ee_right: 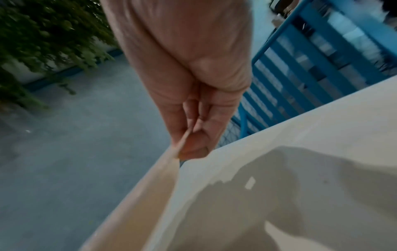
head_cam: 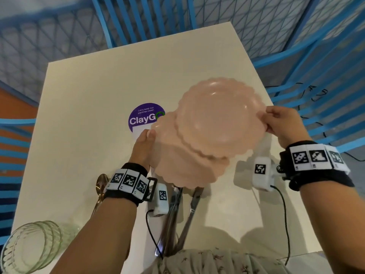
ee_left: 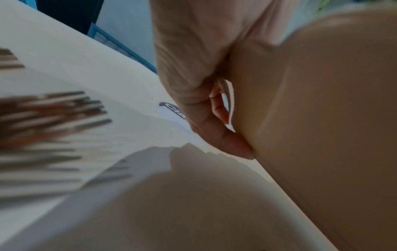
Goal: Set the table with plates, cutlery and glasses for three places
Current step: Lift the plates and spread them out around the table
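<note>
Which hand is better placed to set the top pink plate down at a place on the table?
The right hand. It alone pinches the rim of the top plate, already slid off the lower plates. The left hand holds those lower plates.

Plates pale pink. Table cream. Sticker purple, white lettering. Chairs blue. Glasses clear greenish. Wristbands black, checkered markers.
</note>
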The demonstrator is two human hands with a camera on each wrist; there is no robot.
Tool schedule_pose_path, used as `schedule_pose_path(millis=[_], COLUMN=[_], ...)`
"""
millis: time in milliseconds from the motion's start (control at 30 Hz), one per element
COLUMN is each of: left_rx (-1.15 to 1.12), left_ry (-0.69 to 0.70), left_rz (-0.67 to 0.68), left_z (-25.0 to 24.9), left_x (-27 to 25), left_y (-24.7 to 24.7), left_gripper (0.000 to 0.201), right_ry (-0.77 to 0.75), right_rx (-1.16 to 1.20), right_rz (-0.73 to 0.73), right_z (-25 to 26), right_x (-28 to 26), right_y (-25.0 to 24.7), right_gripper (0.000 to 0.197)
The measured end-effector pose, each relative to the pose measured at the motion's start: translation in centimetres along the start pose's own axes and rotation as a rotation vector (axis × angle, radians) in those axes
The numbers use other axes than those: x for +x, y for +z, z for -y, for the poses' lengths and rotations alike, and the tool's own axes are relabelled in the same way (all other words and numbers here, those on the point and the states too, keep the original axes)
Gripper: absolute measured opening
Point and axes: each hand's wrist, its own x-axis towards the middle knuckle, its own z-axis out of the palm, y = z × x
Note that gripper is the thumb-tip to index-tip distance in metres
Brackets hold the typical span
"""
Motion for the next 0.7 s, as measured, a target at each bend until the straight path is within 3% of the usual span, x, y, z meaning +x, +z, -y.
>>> schedule_pose_path(millis=[67, 167, 333, 433, 600, 700], left_rx=[0.058, 0.102, 0.098, 0.069, 0.022, -0.008], left_ry=[0.016, -0.005, -0.043, -0.051, -0.029, 0.005], left_rz=[-0.052, -0.151, -0.28, -0.3, -0.288, -0.276], left_z=[0.5, 1.3, 1.9, 2.1, 1.5, 0.9], left_x=[0.4, 0.6, 0.4, 0.4, 0.0, -0.5], left_y=[-1.1, -2.8, -4.3, -4.6, -4.0, -3.5], left_gripper=[0.024, 0.029, 0.037, 0.039, 0.038, 0.031], right_ry=[0.06, 0.111, 0.163, 0.158, 0.17, 0.112], right_rx=[0.07, 0.102, -0.014, -0.077, -0.177, -0.392], right_rz=[-0.106, -0.205, -0.283, -0.293, -0.254, -0.296], right_z=[-0.8, -2.1, -5.6, -7.2, -5.0, -3.0], right_x=[0.9, 1.6, 2.1, 3.0, 1.8, 0.7], right_y=[-1.0, -1.5, -1.5, -1.3, -0.8, -0.8], right_gripper=[0.012, 0.025, 0.027, 0.026, 0.015, 0.039])
